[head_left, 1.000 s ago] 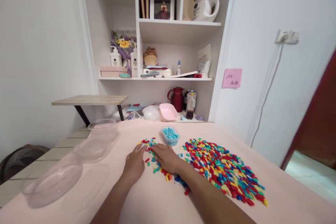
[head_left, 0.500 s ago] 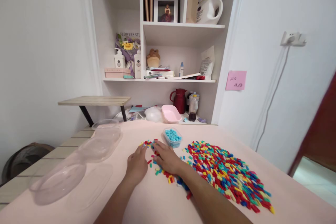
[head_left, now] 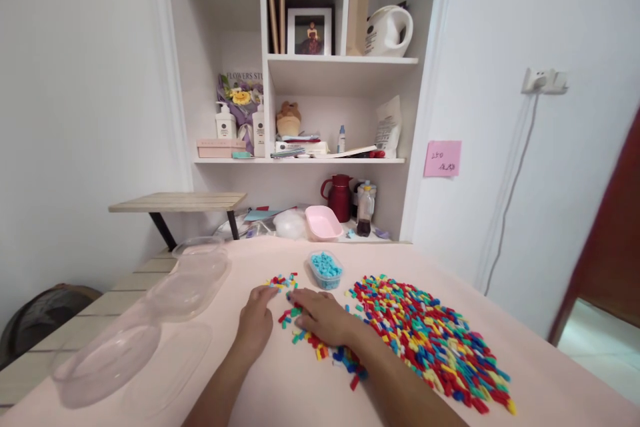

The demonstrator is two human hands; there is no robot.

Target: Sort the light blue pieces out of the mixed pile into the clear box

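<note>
My left hand rests on the pink tabletop, thumb apart from its bent fingers. Its fingertips are beside a small group of coloured plastic bricks. My right hand lies palm down with fingers spread over a loose strip of mixed bricks, touching some. The bricks under its palm are hidden. I see nothing gripped in either hand. Just beyond the right hand stands a clear plastic tub filled with light blue bricks.
A large heap of mixed bricks spreads at the right. Several clear empty containers and a clear lid line the left. Behind the table are a pink basin, a red jug and a bottle.
Both hands have drawn back slightly from the small far group of bricks, which shows more now. The right fingers have shifted nearer along the strip. The view has tilted up a little.
</note>
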